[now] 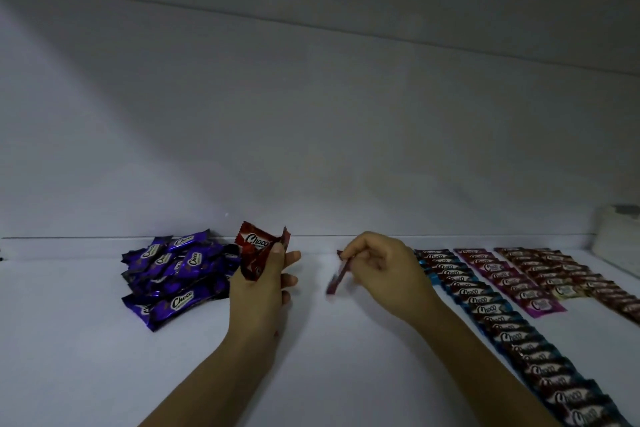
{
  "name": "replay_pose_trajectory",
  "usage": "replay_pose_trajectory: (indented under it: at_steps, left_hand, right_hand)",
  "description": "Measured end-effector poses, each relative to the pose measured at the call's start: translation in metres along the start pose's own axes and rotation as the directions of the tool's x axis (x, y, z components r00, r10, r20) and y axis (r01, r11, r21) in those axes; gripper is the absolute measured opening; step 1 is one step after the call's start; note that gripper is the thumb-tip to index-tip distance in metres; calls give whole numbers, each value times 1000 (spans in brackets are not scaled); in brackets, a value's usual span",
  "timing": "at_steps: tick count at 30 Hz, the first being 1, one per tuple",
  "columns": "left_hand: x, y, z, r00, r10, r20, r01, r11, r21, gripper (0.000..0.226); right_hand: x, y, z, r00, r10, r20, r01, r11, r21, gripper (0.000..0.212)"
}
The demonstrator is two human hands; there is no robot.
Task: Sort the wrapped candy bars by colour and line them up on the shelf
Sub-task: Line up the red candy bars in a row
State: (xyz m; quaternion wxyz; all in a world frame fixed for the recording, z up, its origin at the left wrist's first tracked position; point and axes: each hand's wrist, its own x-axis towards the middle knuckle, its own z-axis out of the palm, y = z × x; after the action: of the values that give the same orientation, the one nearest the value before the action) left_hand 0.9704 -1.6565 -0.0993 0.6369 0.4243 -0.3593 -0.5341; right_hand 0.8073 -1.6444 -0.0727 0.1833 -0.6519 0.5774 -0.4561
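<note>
Fig. | free: bare shelf (69,374) lower left & centre, btwn purple pile (173,277) and blue row (502,329) | centre lane partly taken: left hand (263,284) w/ red bar (259,250), right hand (381,270) w/ blurred bar (337,276) | blocked R: blue row, magenta row (509,277), dark-red row (571,274), side by side | rear: back wall (311,114); white box (616,243) far right

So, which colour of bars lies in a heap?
The purple bars, left of the left hand: they lie piled over each other, while the blue row, pink row and red row are lined up.
</note>
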Motion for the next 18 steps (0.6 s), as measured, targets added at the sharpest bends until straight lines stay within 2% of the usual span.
replay_pose_trajectory:
  at_steps: [2, 4, 6, 8, 11, 15, 18]
  left_hand:
    - [1, -2, 0, 1000, 11, 9, -11, 999, 34, 10]
    - [2, -3, 0, 999, 24, 31, -26, 997, 69, 12]
    - [2, -4, 1, 998, 31, 61, -36, 995, 95, 14]
    - [2, -5, 2, 996, 36, 84, -47, 990, 132, 16]
    - [1, -7, 2, 993, 50, 107, -68, 982, 176, 24]
    - [2, -9, 2, 991, 53, 120, -78, 975, 209, 32]
    - [2, -10, 2, 991, 63, 121, -88, 972, 218, 31]
  right_hand:
    - [2, 0, -1, 998, 31, -62, -25, 995, 98, 10]
    - [4, 5, -5, 993, 47, -105, -37, 995, 91, 14]
    - [5, 10, -9, 996, 79, -31, -78, 997, 13, 28]
    - [2, 13, -8, 986, 96, 138, -90, 995, -44, 36]
    - [-2, 17, -2, 956, 65, 285, 9, 968, -251, 40]
    - [0, 19, -7, 980, 27, 199, 90, 827, -555, 32]
    - [1, 22, -8, 970, 57, 235, 115, 747, -655, 27]
